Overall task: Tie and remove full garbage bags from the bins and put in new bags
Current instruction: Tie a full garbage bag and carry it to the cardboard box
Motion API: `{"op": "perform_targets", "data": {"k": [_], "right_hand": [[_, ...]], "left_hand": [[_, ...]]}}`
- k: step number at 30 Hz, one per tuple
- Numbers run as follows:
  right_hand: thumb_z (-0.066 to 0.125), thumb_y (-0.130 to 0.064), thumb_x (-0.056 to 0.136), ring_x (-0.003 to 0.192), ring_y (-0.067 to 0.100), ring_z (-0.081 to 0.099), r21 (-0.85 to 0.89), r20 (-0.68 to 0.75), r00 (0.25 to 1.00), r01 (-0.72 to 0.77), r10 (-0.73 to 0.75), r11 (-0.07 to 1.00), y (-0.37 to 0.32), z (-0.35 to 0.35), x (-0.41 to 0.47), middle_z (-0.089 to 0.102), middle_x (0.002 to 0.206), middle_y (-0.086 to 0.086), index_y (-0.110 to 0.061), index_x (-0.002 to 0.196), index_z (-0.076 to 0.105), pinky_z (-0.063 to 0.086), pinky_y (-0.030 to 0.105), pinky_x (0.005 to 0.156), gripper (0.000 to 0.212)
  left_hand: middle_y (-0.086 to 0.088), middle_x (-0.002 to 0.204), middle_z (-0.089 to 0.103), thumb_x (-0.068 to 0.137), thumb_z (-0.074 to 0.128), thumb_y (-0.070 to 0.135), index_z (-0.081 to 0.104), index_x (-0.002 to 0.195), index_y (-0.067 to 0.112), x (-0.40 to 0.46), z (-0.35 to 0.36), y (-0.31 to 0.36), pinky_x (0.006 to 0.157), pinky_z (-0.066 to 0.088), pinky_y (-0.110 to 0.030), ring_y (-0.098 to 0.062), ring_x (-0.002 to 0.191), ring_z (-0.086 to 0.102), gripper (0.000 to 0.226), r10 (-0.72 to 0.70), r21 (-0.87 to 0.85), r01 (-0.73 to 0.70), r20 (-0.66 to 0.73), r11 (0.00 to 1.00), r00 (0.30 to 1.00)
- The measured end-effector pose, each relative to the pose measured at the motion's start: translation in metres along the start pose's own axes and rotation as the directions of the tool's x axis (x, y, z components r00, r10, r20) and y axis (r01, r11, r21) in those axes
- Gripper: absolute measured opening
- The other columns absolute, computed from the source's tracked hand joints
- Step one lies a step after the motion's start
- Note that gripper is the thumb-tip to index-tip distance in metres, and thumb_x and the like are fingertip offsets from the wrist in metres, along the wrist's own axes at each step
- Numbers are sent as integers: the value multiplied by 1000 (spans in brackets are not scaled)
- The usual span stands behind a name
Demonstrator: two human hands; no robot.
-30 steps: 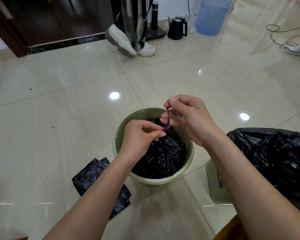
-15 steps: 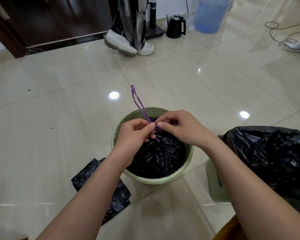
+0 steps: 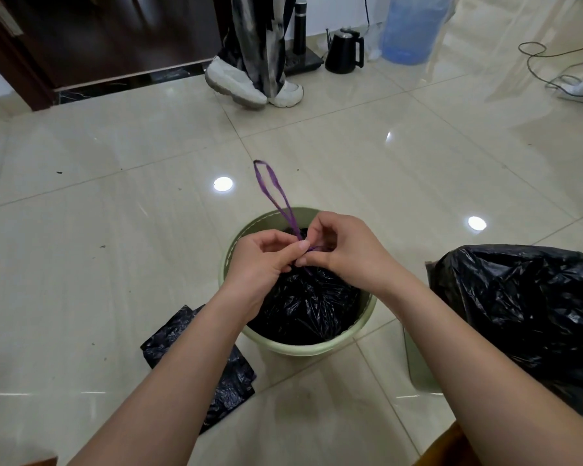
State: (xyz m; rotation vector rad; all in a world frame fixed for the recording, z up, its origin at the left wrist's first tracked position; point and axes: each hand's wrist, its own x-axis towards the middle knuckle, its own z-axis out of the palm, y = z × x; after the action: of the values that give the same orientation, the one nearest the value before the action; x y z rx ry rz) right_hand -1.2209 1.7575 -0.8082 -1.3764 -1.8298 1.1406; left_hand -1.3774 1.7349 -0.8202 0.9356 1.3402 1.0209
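A round pale green bin [image 3: 236,250] stands on the tiled floor with a gathered black garbage bag [image 3: 310,301] inside. A purple drawstring [image 3: 273,190] comes out of the bag's neck and its loop sticks up and away over the bin's far rim. My left hand [image 3: 263,260] and my right hand [image 3: 347,250] meet above the bag, both pinching the purple drawstring at the neck. A folded black bag [image 3: 216,375] lies on the floor left of the bin. A second green bin [image 3: 418,364] at the right holds a bulging black bag [image 3: 525,304].
Another person's legs and white shoes [image 3: 249,85] stand at the far side of the floor. A black kettle [image 3: 344,52], a dark flask [image 3: 299,25] and a blue water jug [image 3: 411,28] stand beyond. Cables and a power strip [image 3: 579,85] lie at far right.
My right hand came down from above the bin to meet my left at the bag's neck. The drawstring loop, first hidden in my right hand, now sticks up free.
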Motion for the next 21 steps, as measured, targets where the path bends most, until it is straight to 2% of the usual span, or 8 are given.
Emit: {"op": "perform_targets", "data": {"k": [1,4,8,11,14,16,19,21], "right_hand": [[84,-5,69,73,28,68,28,-22,1000,-8,9,1000,1,1,1,70,72,5,-15,74,59,55,35,73,28],[85,-6,68,64,16,64,74,-64,997,-46,51,996,2,1,3,67,63,-6,-19,70,65,53,28,68,24],[84,-7,70,72,20,69,123,-53,993,-98,106,987,2,0,2,74,74,6,-17,79,75,55,24,73,16],[83,-9,73,68,11,64,35,-50,994,-100,101,994,0,0,3,72,74,5,-16,85,77,51,17,67,16],[79,-9,78,70,16,64,-132,-10,999,-44,43,990,-2,0,3,72,80,5,-16,87,78,50,24,67,12],[76,-7,80,75,16,66,-178,8,1000,3,-2,984,-2,0,2,71,83,3,-16,87,79,51,25,70,11],[72,-3,81,74,6,64,-200,6,998,66,-66,978,-3,0,1,71,82,-2,-15,88,78,48,12,67,16],[69,0,81,70,0,62,-186,14,997,76,-75,980,-3,1,0,71,78,-5,-18,92,75,47,10,67,22]], "left_hand": [[-6,75,73,74,81,17,75,76,15,0,-1,0,68,48,-25,-11,67,63,7,-3,-16,3,-1,1000,1000],[-14,83,74,69,81,6,74,83,11,-1,-4,0,74,53,-26,-19,77,68,17,-12,-45,13,17,999,1000],[-7,80,73,71,77,-10,69,86,10,-3,-4,-2,72,55,-19,-13,75,69,26,31,78,-29,-18,997,999],[-1,74,73,71,78,-8,65,85,13,-4,-2,-2,67,56,-18,-10,68,70,29,79,154,-65,-88,986,993],[3,71,74,72,79,-4,63,84,14,-5,-1,-1,69,56,-20,-9,68,70,27,124,198,-99,-121,975,985],[4,72,74,72,78,-3,63,85,13,-6,-1,0,70,57,-21,-9,69,70,25,144,213,-115,-126,970,982],[5,73,74,73,78,-1,63,84,15,-7,-1,1,71,57,-23,-9,70,70,25,170,243,-134,-137,961,976],[5,73,74,72,79,-1,63,84,15,-8,-2,1,71,56,-21,-9,70,70,25,187,254,-147,-145,956,972]]}}
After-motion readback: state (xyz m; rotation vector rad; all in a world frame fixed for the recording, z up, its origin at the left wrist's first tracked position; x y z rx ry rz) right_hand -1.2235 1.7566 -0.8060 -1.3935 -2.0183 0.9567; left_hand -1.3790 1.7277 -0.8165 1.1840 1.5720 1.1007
